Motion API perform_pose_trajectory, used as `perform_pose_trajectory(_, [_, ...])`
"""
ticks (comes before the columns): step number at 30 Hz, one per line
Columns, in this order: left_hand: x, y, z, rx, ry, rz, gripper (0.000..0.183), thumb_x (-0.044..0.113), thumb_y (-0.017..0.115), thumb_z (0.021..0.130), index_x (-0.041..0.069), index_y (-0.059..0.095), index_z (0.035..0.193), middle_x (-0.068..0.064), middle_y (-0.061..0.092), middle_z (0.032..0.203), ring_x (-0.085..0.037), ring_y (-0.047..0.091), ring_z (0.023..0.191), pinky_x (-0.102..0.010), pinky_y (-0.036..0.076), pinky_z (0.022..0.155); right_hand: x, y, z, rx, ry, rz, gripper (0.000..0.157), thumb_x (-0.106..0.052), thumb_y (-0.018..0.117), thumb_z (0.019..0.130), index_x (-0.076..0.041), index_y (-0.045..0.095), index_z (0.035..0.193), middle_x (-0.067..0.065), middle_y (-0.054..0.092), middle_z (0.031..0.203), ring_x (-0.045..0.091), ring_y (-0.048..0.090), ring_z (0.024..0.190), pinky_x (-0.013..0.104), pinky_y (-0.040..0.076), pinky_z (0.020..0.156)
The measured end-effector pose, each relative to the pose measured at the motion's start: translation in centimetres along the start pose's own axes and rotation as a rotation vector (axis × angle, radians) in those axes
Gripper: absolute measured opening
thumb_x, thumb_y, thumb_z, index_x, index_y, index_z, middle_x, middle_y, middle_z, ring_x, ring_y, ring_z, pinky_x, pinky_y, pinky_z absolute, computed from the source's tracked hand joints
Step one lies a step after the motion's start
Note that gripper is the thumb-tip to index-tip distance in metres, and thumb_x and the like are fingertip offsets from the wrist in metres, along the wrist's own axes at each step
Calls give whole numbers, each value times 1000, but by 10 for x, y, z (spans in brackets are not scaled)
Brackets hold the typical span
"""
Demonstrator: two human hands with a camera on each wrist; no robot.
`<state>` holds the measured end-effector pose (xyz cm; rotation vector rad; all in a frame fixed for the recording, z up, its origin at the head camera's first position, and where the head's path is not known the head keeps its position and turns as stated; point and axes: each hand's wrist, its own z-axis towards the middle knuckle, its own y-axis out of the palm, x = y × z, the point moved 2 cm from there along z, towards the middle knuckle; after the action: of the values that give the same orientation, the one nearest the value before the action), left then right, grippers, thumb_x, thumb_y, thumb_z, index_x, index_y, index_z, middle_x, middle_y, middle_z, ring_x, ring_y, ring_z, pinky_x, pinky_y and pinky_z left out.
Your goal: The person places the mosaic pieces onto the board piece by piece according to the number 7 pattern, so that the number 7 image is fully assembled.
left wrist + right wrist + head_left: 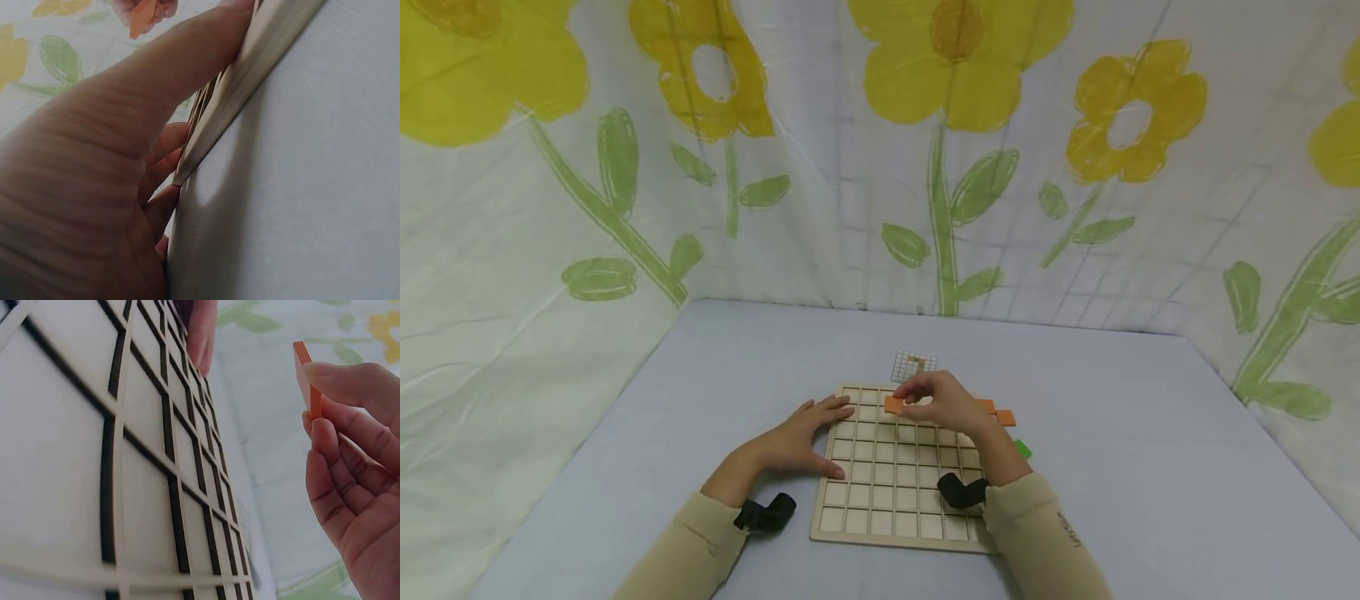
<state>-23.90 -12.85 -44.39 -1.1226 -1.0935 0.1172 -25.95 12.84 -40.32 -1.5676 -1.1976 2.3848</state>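
My right hand [947,406] pinches an orange square tile [892,405] between thumb and fingertips, above the far rows of a wooden grid board [883,475]. In the right wrist view the thin tile [310,387] stands tilted on edge, apart from the grid. At the board's left side, my left hand [793,442] lies with fingers spread. Its thumb and fingertips touch the raised wooden rim [234,87] in the left wrist view. Part of the board's right side is hidden under my right forearm.
Just beyond the board lies a small card [902,364] with a coloured grid pattern. More orange tiles [1006,417] and a green tile [1022,449] show past my right wrist. A white curtain with painted flowers [958,67] hangs behind the table [1150,467].
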Motion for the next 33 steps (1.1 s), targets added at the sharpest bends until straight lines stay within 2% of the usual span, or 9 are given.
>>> perform_pose_trajectory(3, [-1, 0, 0, -1, -1, 1, 93, 47, 78, 69, 9, 37, 143, -9, 23, 155, -33, 12, 144, -53, 3, 118, 0, 3, 6, 17, 10, -16, 24, -13, 71, 82, -3, 67, 104, 12, 66, 99, 17, 62, 87, 32, 55, 76])
perform_pose_trajectory(9, [-2, 0, 1, 0, 12, 2, 92, 46, 78, 69, 8, 37, 143, -9, 23, 154, -33, 12, 144, -55, 4, 117, 4, 9, 14, 29, 43, 23, 26, -14, 71, 82, -1, 67, 105, 14, 65, 98, 19, 63, 86, 26, 55, 74])
perform_pose_trajectory(16, [-1, 0, 1, -2, 18, -8, 93, 45, 79, 69, 7, 37, 143, -10, 23, 154, -34, 11, 144, -55, 3, 117, 18, 18, 18, 28, 126, 109, 25, -9, 70, 83, 1, 66, 105, 16, 65, 99, 15, 62, 84, 23, 55, 70])
perform_pose_trajectory(20, [-1, 0, 1, -3, 2, 3, 93, 46, 79, 69, 9, 37, 143, -8, 23, 155, -32, 11, 145, -53, 3, 118, 24, 22, 16, 32, 158, 117, 23, -10, 71, 81, -1, 67, 102, 14, 66, 95, 12, 62, 80, 23, 55, 69])
perform_pose_trajectory(29, [0, -1, 0, -5, -15, 2, 94, 47, 79, 69, 11, 36, 144, -6, 22, 155, -29, 11, 145, -51, 2, 119, 31, 26, 14, 34, 124, 58, 23, -13, 71, 82, -2, 68, 101, 13, 66, 93, 10, 59, 76, 23, 52, 67])
perform_pose_trajectory(33, [0, -1, 0, -1, -15, 4, 94, 46, 79, 68, 11, 36, 144, -7, 22, 155, -29, 12, 145, -51, 2, 119, 31, 27, 14, 38, 142, 41, 21, -12, 72, 81, -5, 68, 100, 10, 65, 91, 10, 57, 75, 23, 51, 67])
